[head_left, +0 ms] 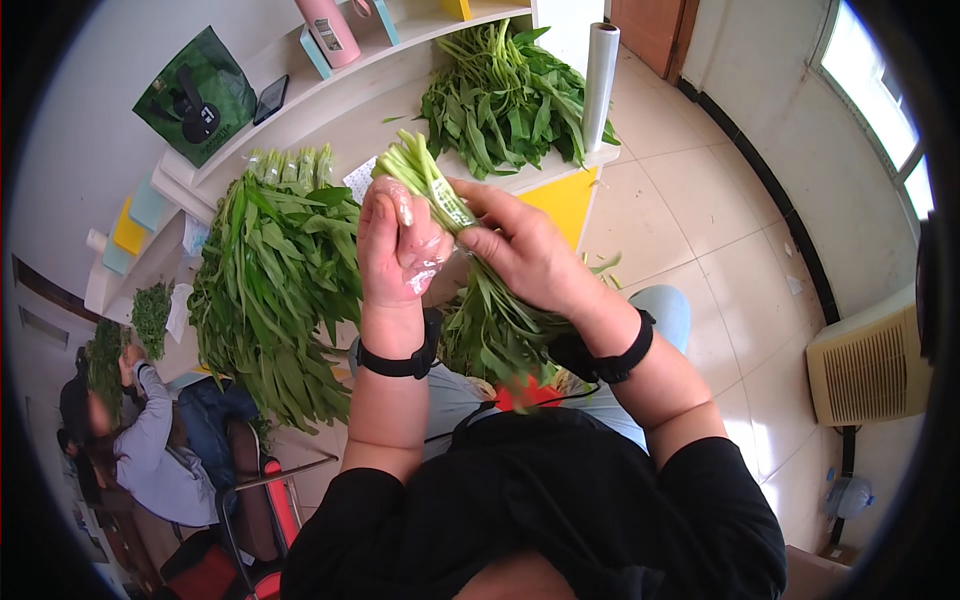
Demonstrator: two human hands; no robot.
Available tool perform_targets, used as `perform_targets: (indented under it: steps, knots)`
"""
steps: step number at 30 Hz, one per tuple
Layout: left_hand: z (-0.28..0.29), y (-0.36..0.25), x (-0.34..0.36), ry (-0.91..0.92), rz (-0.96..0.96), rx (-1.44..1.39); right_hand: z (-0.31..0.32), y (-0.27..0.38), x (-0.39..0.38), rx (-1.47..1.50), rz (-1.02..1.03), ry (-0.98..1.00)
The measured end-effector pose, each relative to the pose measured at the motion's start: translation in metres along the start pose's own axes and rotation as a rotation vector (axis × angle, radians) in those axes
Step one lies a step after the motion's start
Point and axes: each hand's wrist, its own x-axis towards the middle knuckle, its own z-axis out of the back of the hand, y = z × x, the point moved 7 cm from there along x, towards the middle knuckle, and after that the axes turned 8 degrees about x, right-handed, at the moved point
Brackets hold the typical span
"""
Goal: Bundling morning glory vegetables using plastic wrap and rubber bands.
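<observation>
My right hand (508, 245) is closed around a bunch of leafy greens (415, 152), its pale stems tilted up and wrapped with a printed clear band, its leaves hanging down. Just left of the stems, my left hand (395, 245) has curled fingers holding crumpled clear plastic film (420, 262). More loose greens (470, 335) lie over my lap below. A big pile of greens (270, 280), with banded stem ends at its top, is on the shelf to the left; another pile (500, 105) sits at the back.
The curved white shelf (335, 125) holds a film roll (600, 85), green bag (195, 95), phone (270, 98) and pink bottle (330, 30). A co-worker (165, 460) in a pale top sits at lower left near red chairs. At right are tiled floor (700, 200) and a beige appliance (865, 370).
</observation>
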Motion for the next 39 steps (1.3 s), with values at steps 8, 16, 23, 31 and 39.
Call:
perform_targets:
  steps: [8, 16, 23, 31, 39]
  knots:
    - [-0.005, 0.006, 0.002, 0.027, 0.049, -0.036, -0.02, -0.04, -0.005, 0.815, -0.431, 0.047]
    - [0.02, 0.023, -0.003, -0.429, 0.058, 0.316, -0.021, -0.042, 0.003, -0.194, -0.233, -0.08]
    - [0.033, 0.027, -0.008, -0.606, 0.019, 0.5, -0.027, -0.046, -0.003, -0.318, -0.263, -0.008]
    - [0.034, 0.011, -0.006, -0.599, -0.043, 0.462, -0.022, -0.063, -0.001, 0.537, -0.377, 0.009]
    - [0.041, 0.017, -0.005, -0.551, -0.027, 0.445, -0.035, -0.077, -0.003, 0.789, -0.524, -0.011]
